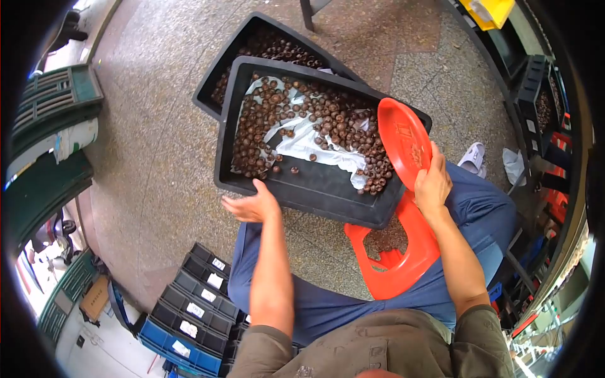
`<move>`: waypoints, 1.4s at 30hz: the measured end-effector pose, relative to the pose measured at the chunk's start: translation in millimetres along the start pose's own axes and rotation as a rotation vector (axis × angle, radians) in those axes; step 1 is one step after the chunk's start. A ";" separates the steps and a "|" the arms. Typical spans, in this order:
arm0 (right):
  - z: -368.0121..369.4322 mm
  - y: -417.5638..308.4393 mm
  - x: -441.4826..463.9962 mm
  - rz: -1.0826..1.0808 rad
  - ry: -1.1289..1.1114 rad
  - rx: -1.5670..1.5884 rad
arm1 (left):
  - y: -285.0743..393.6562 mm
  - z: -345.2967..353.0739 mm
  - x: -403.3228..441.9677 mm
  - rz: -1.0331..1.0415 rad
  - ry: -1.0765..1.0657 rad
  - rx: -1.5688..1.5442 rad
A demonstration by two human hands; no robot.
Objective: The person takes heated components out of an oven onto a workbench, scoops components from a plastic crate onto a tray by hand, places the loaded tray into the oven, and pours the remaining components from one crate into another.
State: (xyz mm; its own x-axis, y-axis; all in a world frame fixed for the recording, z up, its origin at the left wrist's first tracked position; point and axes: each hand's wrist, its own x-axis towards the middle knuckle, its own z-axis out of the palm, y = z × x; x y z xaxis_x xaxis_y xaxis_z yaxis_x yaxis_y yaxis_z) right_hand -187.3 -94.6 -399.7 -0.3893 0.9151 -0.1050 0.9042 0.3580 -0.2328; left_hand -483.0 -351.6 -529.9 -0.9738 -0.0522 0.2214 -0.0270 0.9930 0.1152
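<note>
In my right hand (433, 186) is the rim of a red plastic dish (398, 135), tilted over the right end of a black tray (302, 205). A few small pale brown bits (416, 155) lie in the dish. My left hand (255, 205) is open with its fingers spread, at the tray's near left corner; whether it touches the rim I cannot tell. Many small round brown parts (268, 110) with holes are scattered in the tray, around a crumpled white sheet (309, 142).
Beneath this tray sits a second black tray (208, 88) of similar parts. A red plastic stool (403, 271) stands between my legs. Stacked black and blue bins (179, 340) are at lower left. A white shoe (472, 155) and plastic bag (513, 167) lie on the right.
</note>
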 end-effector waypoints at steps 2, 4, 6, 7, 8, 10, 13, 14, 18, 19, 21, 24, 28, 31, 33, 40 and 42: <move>0.3 2.8 3.0 0.006 0.005 0.016 | -9.4 -9.9 -42.7 -0.482 -0.446 -0.112; -7.0 2.4 6.0 0.003 -0.009 0.036 | -35.1 21.1 -75.3 -0.422 -0.653 -0.487; -18.4 5.5 2.6 0.025 -0.051 0.050 | -42.5 35.1 -91.0 -0.417 -0.735 -0.659; -22.9 10.1 1.9 0.034 -0.043 0.059 | -39.1 32.5 -90.6 -0.415 -0.704 -0.644; -26.5 14.1 -1.9 0.046 -0.043 0.070 | -32.7 18.4 -89.9 -0.366 -0.675 -0.711; -31.8 20.4 0.5 0.073 -0.020 0.137 | -1.3 -22.1 -73.0 -0.320 -0.543 -0.645; -40.3 18.8 3.3 0.067 -0.027 0.215 | 9.9 -63.2 -67.0 -0.237 -0.397 -0.425; -45.3 14.1 3.4 0.125 -0.148 0.199 | 16.8 -85.5 -66.3 -0.209 -0.372 -0.385; -7.7 31.5 -16.8 0.126 -0.172 0.106 | 26.3 -122.6 -64.6 -0.089 -0.270 -0.459; -0.3 38.3 -21.9 0.110 -0.146 0.103 | 34.2 -140.2 -62.0 -0.068 -0.268 -0.467; 10.2 36.4 -26.0 0.061 -0.100 0.123 | 33.9 -149.8 -60.1 0.024 -0.229 -0.455; 4.2 33.1 -24.3 -0.028 -0.100 0.095 | 43.0 -151.7 -55.8 0.196 -0.136 -0.522; -2.6 39.0 -26.5 -0.001 -0.129 0.111 | 57.4 -148.2 -55.4 0.347 -0.118 -0.586; -5.6 38.5 -33.7 0.051 -0.030 0.148 | 56.4 -140.3 -50.6 0.485 -0.072 -0.580; -1.1 47.0 -23.4 0.052 0.002 0.155 | 67.4 -131.0 -49.8 0.463 -0.078 -0.630; -2.7 43.0 -17.2 -0.020 0.025 0.146 | 75.0 -123.8 -29.1 0.288 -0.206 -0.573; -0.8 42.1 -18.3 -0.064 0.055 0.146 | 77.4 -119.1 -24.5 0.247 -0.205 -0.610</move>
State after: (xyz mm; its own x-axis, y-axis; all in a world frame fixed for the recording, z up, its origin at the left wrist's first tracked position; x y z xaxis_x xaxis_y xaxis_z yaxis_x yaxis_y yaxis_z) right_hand -141.9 -96.1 -406.9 -0.4313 0.9016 -0.0335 0.8413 0.3884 -0.3760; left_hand -434.3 -286.1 -411.1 -0.9598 0.2486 0.1303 0.2743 0.7327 0.6228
